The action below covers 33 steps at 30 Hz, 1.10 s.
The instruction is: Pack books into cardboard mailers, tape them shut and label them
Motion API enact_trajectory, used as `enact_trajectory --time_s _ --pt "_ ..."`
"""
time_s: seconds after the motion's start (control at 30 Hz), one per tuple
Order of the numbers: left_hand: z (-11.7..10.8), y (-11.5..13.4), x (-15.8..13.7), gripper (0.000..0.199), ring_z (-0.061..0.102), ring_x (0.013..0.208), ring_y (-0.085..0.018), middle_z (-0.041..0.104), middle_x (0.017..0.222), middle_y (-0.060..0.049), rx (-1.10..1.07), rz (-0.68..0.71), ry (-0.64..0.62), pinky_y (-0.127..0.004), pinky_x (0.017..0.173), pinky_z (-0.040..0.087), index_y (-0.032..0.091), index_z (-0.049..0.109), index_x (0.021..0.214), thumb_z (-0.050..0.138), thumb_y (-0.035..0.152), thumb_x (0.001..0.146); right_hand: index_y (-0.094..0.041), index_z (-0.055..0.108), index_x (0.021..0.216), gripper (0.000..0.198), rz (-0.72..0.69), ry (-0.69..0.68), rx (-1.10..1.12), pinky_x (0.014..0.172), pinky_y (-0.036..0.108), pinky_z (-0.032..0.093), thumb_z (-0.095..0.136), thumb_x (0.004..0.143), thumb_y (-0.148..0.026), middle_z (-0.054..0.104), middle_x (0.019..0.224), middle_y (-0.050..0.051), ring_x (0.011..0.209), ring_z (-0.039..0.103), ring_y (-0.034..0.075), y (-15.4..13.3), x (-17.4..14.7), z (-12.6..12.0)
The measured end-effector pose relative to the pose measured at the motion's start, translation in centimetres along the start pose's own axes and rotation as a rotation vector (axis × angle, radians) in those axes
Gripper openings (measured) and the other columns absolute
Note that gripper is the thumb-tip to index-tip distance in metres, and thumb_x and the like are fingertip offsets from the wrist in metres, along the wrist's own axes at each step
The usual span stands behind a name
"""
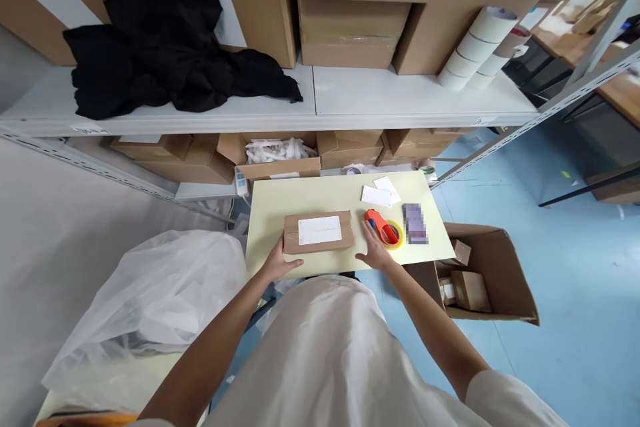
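Observation:
A small brown cardboard box (295,235) with a white label (320,230) on top lies on the pale yellow table (270,197). At its left end is my left hand (278,262), thumb spread from the fingers; whether it touches the box is hard to make out. My right hand (374,251) rests to the right of the box, fingers apart and holding nothing. Its fingertips are close to an orange tape dispenser (382,225) with a yellow-edged tape roll (397,237). Farther right lies a purplish rectangular item (415,223), pixelated. Two white labels (379,196) lie behind the dispenser.
An open carton (510,273) with small boxes stands on the floor at right. Behind the table, a shelf (350,97) carries large cartons (355,33), black cloth (165,47) and label rolls (473,50). White plastic wrapping (170,287) sits at left.

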<state>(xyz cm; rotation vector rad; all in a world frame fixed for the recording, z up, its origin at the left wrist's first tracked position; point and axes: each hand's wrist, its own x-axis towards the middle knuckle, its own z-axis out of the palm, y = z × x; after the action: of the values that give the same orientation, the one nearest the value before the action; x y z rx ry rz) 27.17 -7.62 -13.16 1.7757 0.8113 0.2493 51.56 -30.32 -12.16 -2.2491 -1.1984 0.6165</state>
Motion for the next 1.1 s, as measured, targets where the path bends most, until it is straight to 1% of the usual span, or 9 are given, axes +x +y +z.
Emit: enact_trajectory --time_s 0.1,0.23,0.37,0.47,0.53,0.73,0.93,1.0,1.1 --pt "0.3 0.0 0.9 0.086 0.054 0.118 -0.026 0.051 0.134 -0.016 -0.111 0.007 -0.042 -0.04 0.097 0.046 0.016 0.033 0.137 0.071 0.043 0.065 -0.02 0.014 0.149 0.101 0.027 -0.076 0.272 0.104 0.046 0.037 0.071 0.065 -0.023 0.032 0.149 0.017 0.134 0.036 0.03 -2.1 1.1 1.0" --pt "-0.1 1.3 2.8 0.063 0.06 0.107 -0.026 0.061 0.12 -0.015 -0.088 -0.062 0.044 -0.037 0.087 0.051 0.015 0.048 0.124 0.064 0.046 0.073 -0.022 0.039 0.138 0.067 0.173 -0.063 0.541 0.086 0.037 0.05 0.063 0.076 -0.032 0.057 0.127 0.012 0.105 0.06 0.023 -4.4 2.8 -0.3" --pt "-0.8 2.4 4.6 0.056 0.065 0.096 -0.021 0.064 0.114 -0.014 -0.102 -0.163 0.1 -0.035 0.084 0.051 0.015 0.046 0.124 0.062 0.044 0.078 -0.02 0.059 0.115 0.04 0.325 -0.024 0.5 0.085 0.032 0.049 0.052 0.084 -0.044 0.064 0.115 0.009 0.099 0.061 0.02 -5.5 4.5 -2.2" --pt "-0.8 2.3 5.3 0.05 0.065 0.098 -0.021 0.064 0.114 -0.016 -0.076 -0.242 0.119 -0.035 0.084 0.051 0.013 0.049 0.117 0.065 0.039 0.077 -0.019 0.058 0.114 0.042 0.49 -0.005 0.489 0.081 0.03 0.051 0.054 0.081 -0.045 0.065 0.112 0.01 0.099 0.061 0.02 -6.1 5.7 -1.9" --pt "-0.7 1.9 5.6 0.043 0.064 0.1 -0.022 0.065 0.113 -0.017 -0.047 -0.282 0.133 -0.035 0.085 0.05 0.013 0.052 0.112 0.063 0.039 0.079 -0.018 0.054 0.119 0.047 0.528 -0.002 0.527 0.076 0.029 0.052 0.061 0.077 -0.039 0.065 0.112 0.01 0.097 0.062 0.02 -6.6 6.2 -1.1" --pt "-1.1 1.4 6.4 0.041 0.065 0.099 -0.023 0.066 0.114 -0.016 -0.002 -0.321 0.11 -0.034 0.081 0.05 0.015 0.054 0.114 0.06 0.038 0.081 -0.017 0.055 0.12 0.047 0.493 0.015 0.574 0.08 0.029 0.052 0.062 0.073 -0.022 0.063 0.117 0.011 0.096 0.062 0.018 -7.2 6.6 0.4" --pt "-1.7 2.1 6.9 0.051 0.058 0.112 -0.028 0.06 0.122 -0.019 0.124 -0.351 0.122 -0.039 0.093 0.045 0.013 0.051 0.123 0.06 0.037 0.078 -0.017 0.051 0.127 0.051 0.462 0.001 0.613 0.083 0.031 0.051 0.06 0.077 -0.024 0.063 0.116 0.01 0.097 0.062 0.019 -6.6 7.7 1.3" --pt "-1.7 2.8 6.6 0.064 0.048 0.125 -0.031 0.05 0.134 -0.021 0.26 -0.303 0.207 -0.044 0.101 0.039 0.011 0.041 0.133 0.06 0.034 0.076 -0.019 0.045 0.132 0.058 0.444 0.032 0.546 0.086 0.033 0.05 0.062 0.078 -0.029 0.059 0.124 0.011 0.103 0.06 0.02 -6.4 7.6 1.6" --pt "-1.0 5.0 6.2 0.074 0.029 0.137 -0.036 0.03 0.148 -0.024 0.549 -0.091 0.304 -0.052 0.108 0.027 0.008 0.03 0.141 0.057 0.035 0.078 -0.018 0.045 0.133 0.057 0.35 0.138 0.326 0.093 0.037 0.046 0.058 0.082 -0.037 0.054 0.129 0.014 0.112 0.055 0.023 -5.1 5.8 1.0"
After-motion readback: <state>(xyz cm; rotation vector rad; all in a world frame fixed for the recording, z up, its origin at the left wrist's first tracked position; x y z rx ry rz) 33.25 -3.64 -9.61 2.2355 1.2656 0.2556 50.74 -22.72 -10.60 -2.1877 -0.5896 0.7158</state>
